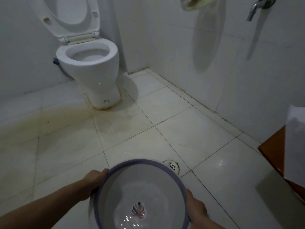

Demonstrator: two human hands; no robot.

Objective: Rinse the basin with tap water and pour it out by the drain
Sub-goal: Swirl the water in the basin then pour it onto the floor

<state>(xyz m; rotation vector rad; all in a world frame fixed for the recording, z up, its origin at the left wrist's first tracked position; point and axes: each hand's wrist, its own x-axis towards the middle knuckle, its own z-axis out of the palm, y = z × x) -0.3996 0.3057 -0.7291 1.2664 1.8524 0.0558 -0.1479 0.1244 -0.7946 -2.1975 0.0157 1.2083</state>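
A round white basin [140,187] with a purple rim and a leaf print on its bottom is held low in the view, above the tiled floor. A little water glints inside it. My left hand [96,178] grips the rim on the left side. My right hand [196,207] grips the rim on the right side. The white floor drain [172,166] shows just past the basin's far right edge. A metal tap [257,7] sticks out of the wall at the top right.
A white toilet [92,63] with its lid up stands at the back left. The floor tiles [189,133] are wet and stained near the toilet. An orange-brown cabinet edge [272,152] with a white sheet on it juts in at the right.
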